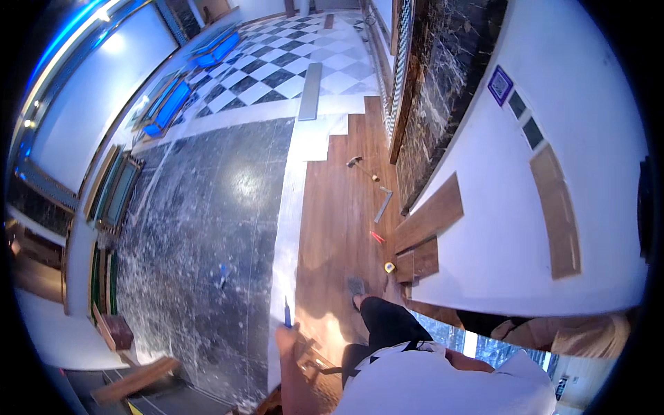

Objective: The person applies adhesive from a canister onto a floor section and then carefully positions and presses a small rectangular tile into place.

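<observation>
Currently, in the head view, the left hand (286,337) is closed around a slim blue tool (287,315), its tip pointing far, near the wood flooring's (325,207) left edge. The right hand is hidden; its grip cannot be determined. Far to near, a hammer (366,171), metal square (384,205), red tool (377,236) and tape measure (389,267) lie right.

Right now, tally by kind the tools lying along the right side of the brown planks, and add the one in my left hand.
Hammer: 1
L-shaped tool: 1
Red tool: 1
Tape measure: 1
Blue tool, in your left hand: 1
Total: 5
</observation>
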The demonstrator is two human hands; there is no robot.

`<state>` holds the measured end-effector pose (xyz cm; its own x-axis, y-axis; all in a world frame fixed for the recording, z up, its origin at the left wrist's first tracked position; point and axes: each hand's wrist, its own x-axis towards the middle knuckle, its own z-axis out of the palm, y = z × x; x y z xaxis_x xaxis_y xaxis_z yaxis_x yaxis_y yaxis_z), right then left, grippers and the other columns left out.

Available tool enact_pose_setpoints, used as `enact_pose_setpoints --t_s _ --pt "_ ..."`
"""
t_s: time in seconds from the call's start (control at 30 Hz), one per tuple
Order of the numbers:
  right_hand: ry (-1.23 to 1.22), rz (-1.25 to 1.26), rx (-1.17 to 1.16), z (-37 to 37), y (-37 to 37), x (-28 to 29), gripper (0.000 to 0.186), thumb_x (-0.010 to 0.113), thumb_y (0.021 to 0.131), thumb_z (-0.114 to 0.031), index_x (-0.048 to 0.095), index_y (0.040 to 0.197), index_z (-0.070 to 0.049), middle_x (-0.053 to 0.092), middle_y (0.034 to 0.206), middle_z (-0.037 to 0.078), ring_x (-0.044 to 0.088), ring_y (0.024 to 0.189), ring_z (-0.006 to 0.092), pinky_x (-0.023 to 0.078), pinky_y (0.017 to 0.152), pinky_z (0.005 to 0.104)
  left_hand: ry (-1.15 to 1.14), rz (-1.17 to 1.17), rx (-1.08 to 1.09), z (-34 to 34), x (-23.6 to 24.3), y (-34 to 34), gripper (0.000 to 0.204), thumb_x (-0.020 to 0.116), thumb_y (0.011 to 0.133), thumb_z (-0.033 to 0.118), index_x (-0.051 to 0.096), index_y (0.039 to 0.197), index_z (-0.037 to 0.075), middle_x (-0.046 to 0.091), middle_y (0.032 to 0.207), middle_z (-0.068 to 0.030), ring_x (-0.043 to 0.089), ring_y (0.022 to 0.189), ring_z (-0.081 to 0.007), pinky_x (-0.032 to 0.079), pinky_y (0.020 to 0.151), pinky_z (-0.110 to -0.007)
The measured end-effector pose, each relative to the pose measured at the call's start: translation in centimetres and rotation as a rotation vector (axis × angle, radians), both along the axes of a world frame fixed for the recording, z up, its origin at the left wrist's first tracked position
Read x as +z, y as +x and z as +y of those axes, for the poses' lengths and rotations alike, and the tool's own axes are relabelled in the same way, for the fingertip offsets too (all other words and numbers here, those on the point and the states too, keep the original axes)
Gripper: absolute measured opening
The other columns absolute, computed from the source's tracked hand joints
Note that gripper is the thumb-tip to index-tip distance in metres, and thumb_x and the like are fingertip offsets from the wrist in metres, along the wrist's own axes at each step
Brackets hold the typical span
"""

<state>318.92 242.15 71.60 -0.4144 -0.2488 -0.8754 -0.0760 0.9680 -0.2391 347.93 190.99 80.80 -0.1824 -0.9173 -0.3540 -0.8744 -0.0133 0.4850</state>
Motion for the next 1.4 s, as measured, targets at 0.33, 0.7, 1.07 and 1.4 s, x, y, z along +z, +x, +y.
enact_pose_setpoints --t_s 0.33,0.7,1.07,1.4 --pt "0.04 0.125 -0.166 -22.5 -14.0 -3.9 0.073 0.087 0.065 -0.042 0.061 0.122 -0.005 0.071 0.114 0.02 0.071 0.105 0.0354 0.057 0.09 0.0483 0.661 0.102 0.435 -18.6 -5.8 -1.2 0.032 0.081 0.086 0.023 0.061 0.081 -0.001 0.061 0.067 -0.0083 0.064 0.05 -0.0222 0.051 0.045 -0.036" --pt "-0.184 0.265 -0.321 -53.8 -44.3 0.0 0.104 0.093 0.056 -0.036 0.041 0.138 0.001 0.065 0.123 0.028 0.068 0.112 0.0402 0.056 0.095 0.0461 0.749 0.247 0.517 -35.8 -6.9 -20.8 0.027 0.08 0.087 0.022 0.063 0.09 0.0 0.063 0.073 -0.0096 0.066 0.058 -0.0232 0.054 0.051 -0.037" --pt "0.02 0.221 -0.374 -72.3 -56.8 2.1 0.074 0.084 0.078 -0.038 0.047 0.133 -0.006 0.069 0.115 0.024 0.069 0.106 0.0402 0.054 0.09 0.0513 0.541 0.097 0.028 -75.0 -10.9 -55.4 0.022 0.072 0.089 0.012 0.064 0.071 0.003 0.062 0.063 -0.0059 0.063 0.053 -0.019 0.049 0.046 -0.036" --pt "0.057 0.079 -0.536 -89.7 -79.6 4.6 0.059 0.069 0.094 -0.035 0.047 0.137 -0.001 0.061 0.125 0.017 0.062 0.106 0.0278 0.054 0.088 0.0448 0.346 0.349 -0.153 -99.3 -4.8 -95.4 0.02 0.073 0.092 0.017 0.062 0.089 0.001 0.064 0.067 -0.0055 0.063 0.055 -0.0164 0.051 0.051 -0.033"
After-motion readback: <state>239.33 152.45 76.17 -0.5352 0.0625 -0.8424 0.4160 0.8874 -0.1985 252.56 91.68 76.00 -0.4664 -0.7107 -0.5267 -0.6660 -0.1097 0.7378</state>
